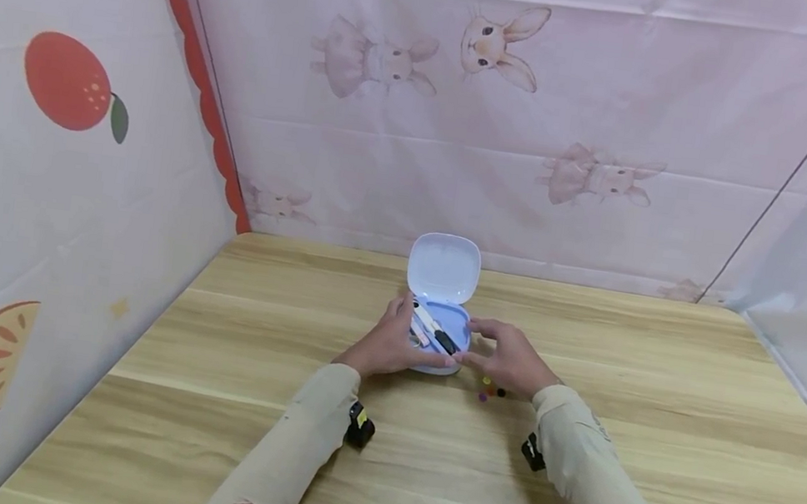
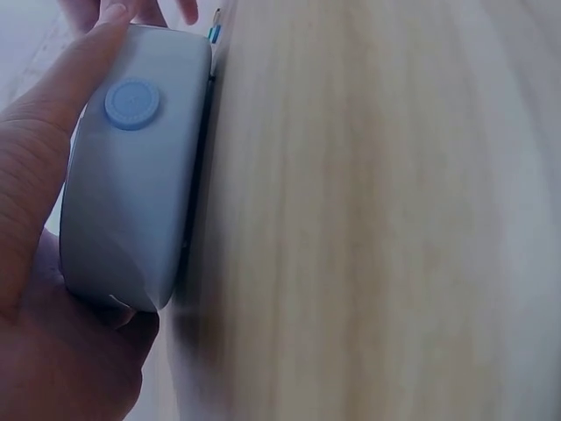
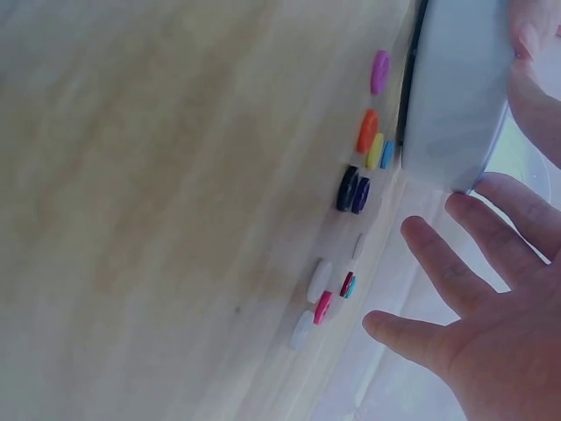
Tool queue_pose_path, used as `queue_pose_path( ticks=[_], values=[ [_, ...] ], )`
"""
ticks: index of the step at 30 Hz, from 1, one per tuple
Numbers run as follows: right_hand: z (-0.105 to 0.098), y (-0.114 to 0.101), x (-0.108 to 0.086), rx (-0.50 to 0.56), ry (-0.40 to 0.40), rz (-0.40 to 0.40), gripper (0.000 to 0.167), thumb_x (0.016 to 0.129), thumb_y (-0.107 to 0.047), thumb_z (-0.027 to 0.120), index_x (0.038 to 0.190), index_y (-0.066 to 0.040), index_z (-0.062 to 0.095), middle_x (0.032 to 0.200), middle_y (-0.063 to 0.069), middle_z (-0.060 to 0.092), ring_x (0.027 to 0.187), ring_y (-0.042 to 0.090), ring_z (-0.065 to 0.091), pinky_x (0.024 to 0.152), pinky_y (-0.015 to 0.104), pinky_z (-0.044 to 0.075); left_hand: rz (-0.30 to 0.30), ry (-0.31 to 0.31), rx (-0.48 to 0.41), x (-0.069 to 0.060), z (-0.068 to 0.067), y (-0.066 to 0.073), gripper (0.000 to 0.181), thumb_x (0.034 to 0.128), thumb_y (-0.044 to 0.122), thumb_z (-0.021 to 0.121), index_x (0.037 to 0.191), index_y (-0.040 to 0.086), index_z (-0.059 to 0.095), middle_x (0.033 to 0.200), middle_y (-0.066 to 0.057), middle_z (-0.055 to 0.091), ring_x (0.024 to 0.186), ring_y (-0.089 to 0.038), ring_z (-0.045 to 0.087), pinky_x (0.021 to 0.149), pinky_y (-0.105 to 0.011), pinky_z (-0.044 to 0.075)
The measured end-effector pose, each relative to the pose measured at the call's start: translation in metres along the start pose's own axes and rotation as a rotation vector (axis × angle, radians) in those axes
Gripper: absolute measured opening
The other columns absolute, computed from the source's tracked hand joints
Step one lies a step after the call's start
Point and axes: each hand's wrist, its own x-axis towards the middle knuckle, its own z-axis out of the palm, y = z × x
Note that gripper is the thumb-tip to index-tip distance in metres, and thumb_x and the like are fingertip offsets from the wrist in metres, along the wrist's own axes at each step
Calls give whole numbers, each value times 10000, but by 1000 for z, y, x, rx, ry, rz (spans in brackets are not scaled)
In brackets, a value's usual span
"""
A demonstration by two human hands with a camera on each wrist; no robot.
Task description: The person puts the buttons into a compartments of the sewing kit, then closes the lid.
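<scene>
A light blue hinged case (image 1: pixel 464 328) stands on the table with its paler lid (image 1: pixel 444 267) raised at the back. Inside lie a white-and-black pen-like tool (image 1: pixel 435 329) and smaller items, partly covered by my left hand (image 1: pixel 392 343). That hand grips the case from the left, its thumb along the front wall above a round blue clasp button (image 2: pixel 132 103). At the right edge is my right hand (image 1: pixel 507 357), fingers spread and mostly straight, thumb near the front corner. One or two of its fingertips (image 3: pixel 465 203) touch the case's corner.
Several coloured sewing buttons (image 3: pixel 366 132) lie on the wooden table (image 1: pixel 203 404) right of the case, partly under my right hand in the head view. A pink rabbit-print curtain (image 1: pixel 384 165) hangs behind the table, and a fruit-print sheet (image 1: pixel 59 226) at the left.
</scene>
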Motion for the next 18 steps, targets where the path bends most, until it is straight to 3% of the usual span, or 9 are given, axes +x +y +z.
queue_pose_path(
  ticks=[13,18],
  values=[
    [-4,0,3,-9,-18,-6,627,921,-332,769,1395,27,570,1461,210,524,1362,421,458,1108,571,352,-16,2,29,2,-1,-1,1382,700,678,828,1635,201,-70,1662,-100,73,1393,-307,345,1122,-532,342],
    [-10,-2,4,1,15,8,509,926,-284,767,1320,11,638,1363,204,611,1258,422,557,1027,576,442,-17,4,39,2,-1,-1,1372,705,677,826,1636,200,-62,1634,-117,124,1347,-307,381,1110,-531,359]
  ],
)
